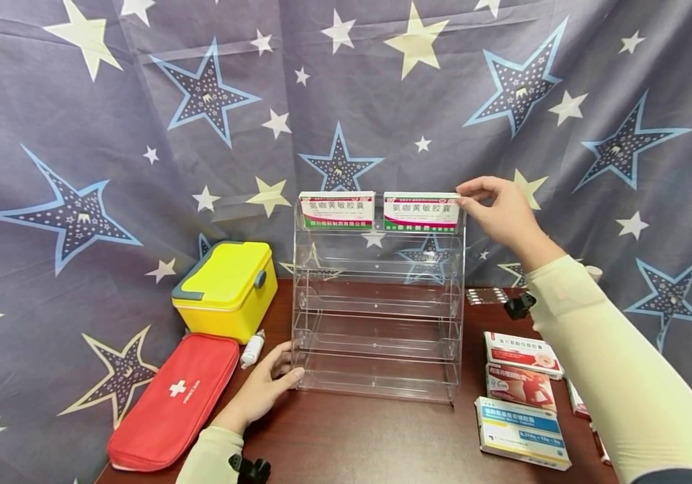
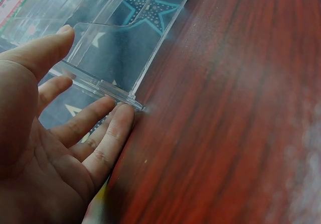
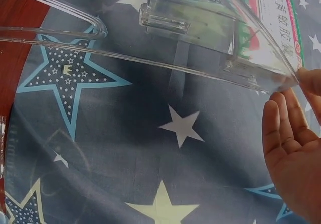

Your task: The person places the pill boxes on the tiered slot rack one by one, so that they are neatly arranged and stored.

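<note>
A clear acrylic tiered display rack [image 1: 376, 349] stands upright on the table, with two white, pink and green medicine boxes [image 1: 338, 210] [image 1: 421, 211] side by side on its top tier. At the rack's upper right corner, my right hand [image 1: 500, 210] pinches the clear edge between thumb and fingers, right beside the right-hand box. The right wrist view shows those fingertips [image 3: 281, 108] at the corner. Low on the left, my left hand [image 1: 267, 390] touches the rack's side near its base. Its fingers [image 2: 108, 138] are extended, and the thumb lies apart in front.
Left of the rack are a yellow lidded box [image 1: 225, 289], a red first-aid pouch [image 1: 173, 403] and a small white wrapped item [image 1: 252, 349]. To the right lie several medicine boxes [image 1: 523, 430] and a blister pack [image 1: 486, 296]. A star-patterned curtain [image 1: 346, 101] hangs behind.
</note>
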`<state>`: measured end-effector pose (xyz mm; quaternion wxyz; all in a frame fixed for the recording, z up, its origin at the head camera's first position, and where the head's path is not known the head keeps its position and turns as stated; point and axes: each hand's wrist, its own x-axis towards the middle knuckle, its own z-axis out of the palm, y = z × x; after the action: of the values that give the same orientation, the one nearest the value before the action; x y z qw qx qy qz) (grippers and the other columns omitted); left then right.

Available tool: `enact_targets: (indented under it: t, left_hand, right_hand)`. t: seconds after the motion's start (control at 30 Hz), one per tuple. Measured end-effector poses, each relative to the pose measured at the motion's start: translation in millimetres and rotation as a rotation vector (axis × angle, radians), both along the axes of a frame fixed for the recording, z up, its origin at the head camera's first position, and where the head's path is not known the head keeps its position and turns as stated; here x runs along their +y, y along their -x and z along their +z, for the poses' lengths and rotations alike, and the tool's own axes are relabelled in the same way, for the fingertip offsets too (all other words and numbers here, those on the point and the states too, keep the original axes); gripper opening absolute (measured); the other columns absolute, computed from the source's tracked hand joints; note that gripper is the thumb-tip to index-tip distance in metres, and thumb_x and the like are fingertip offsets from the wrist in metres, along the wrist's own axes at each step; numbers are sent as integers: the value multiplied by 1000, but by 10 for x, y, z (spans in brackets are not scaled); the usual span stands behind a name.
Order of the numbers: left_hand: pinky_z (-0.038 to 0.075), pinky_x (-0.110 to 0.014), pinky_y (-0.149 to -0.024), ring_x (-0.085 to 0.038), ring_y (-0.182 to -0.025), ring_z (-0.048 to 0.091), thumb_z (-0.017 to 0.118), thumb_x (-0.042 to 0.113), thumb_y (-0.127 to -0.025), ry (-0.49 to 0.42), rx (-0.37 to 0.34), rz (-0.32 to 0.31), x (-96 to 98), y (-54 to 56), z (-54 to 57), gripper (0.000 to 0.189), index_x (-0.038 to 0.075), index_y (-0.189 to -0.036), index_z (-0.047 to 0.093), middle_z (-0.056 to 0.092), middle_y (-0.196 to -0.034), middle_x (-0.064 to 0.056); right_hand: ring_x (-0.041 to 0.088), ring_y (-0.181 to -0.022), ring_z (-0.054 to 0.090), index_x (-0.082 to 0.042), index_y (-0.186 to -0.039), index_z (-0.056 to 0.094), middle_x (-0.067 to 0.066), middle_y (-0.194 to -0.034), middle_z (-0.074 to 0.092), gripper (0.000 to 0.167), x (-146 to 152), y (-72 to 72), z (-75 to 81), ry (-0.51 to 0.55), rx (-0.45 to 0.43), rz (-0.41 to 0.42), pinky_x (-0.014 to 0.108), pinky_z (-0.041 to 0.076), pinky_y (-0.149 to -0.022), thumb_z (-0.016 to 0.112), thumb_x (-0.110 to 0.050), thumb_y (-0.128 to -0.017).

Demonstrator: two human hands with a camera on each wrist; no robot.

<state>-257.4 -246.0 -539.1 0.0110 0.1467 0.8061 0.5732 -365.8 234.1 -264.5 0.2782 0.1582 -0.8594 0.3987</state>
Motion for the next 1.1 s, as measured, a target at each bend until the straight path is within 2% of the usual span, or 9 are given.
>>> enact_targets:
  t: [0.23, 0.37, 0.47, 0.57, 0.7, 0.8, 0.87, 0.97, 1.1]
  left_hand:
    - [53, -34, -86, -30, -114, 61, 73, 20, -101, 5, 9, 3, -2, 2, 7, 58, 12, -152, 48, 61, -135, -21]
    - [53, -34, -86, -32, -115, 60, 72, 21, -101, 10, 7, -4, -7, 3, 28, 57, 13, -152, 48, 60, -136, -22]
    - [54, -34, -87, -33, -115, 61, 73, 20, -101, -5, -12, -3, -12, 2, 45, 57, 16, -153, 48, 61, -136, -22]
    - [54, -33, -88, -32, -115, 62, 73, 19, -101, -25, -34, 2, -15, -4, 65, 58, 19, -153, 48, 61, -135, -21]
    - [54, -33, -88, -30, -114, 62, 73, 19, -101, -25, -45, 3, -17, -8, 79, 58, 19, -153, 48, 62, -135, -20]
    - [54, -33, -89, -30, -115, 62, 73, 20, -101, -15, -46, 0, -19, -6, 75, 58, 20, -153, 48, 61, -135, -20]
    - [54, -33, -89, -30, -115, 62, 73, 21, -101, -11, -46, 3, -19, -5, 70, 58, 21, -153, 48, 62, -135, -20]
    - [53, -34, -89, -30, -115, 62, 73, 21, -101, -9, -41, 7, -17, -8, 61, 57, 21, -153, 48, 62, -134, -19]
    - [53, -35, -88, -31, -115, 61, 73, 22, -101, 3, -32, 10, -13, -13, 48, 58, 18, -154, 48, 61, -135, -20]
  right_hand:
    - [-2, -80, 66, -10, -113, 79, -8, -94, 78, 22, 399, -272, -118, 44, 96, -64, 16, 45, -66, 78, -23, -96]
    - [-8, -83, 62, -11, -119, 77, -27, -92, 70, 28, 798, -531, -371, 8, 11, -122, 13, 43, -67, 78, -29, -97]
    - [-10, -85, 59, -9, -128, 71, -15, -103, 71, 37, 1133, -637, -633, -32, -95, -137, 16, 48, -64, 76, -31, -99]
    - [-13, -84, 59, -4, -135, 64, 8, -115, 71, 44, 1459, -683, -943, -47, -179, -136, 16, 51, -64, 74, -29, -101]
    - [-19, -83, 54, 4, -135, 61, 30, -122, 68, 48, 1859, -766, -1388, -87, -273, -160, 10, 48, -68, 74, -27, -101]
    - [-3, -92, 63, 7, -136, 59, 37, -127, 63, 54, 2102, -856, -1663, -135, -369, -170, 12, 46, -67, 74, -30, -100]
    - [23, -101, 70, 11, -137, 56, 40, -130, 59, 58, 2224, -905, -1808, -144, -427, -159, 14, 48, -66, 74, -30, -100]
    - [57, -116, 59, 13, -140, 52, 43, -134, 55, 64, 2353, -970, -1965, -179, -500, -174, 21, 49, -69, 73, -34, -101]
    - [61, -119, 53, 15, -142, 47, 46, -137, 49, 73, 2457, -1050, -2082, -207, -586, -186, 47, 54, -81, 72, -39, -100]
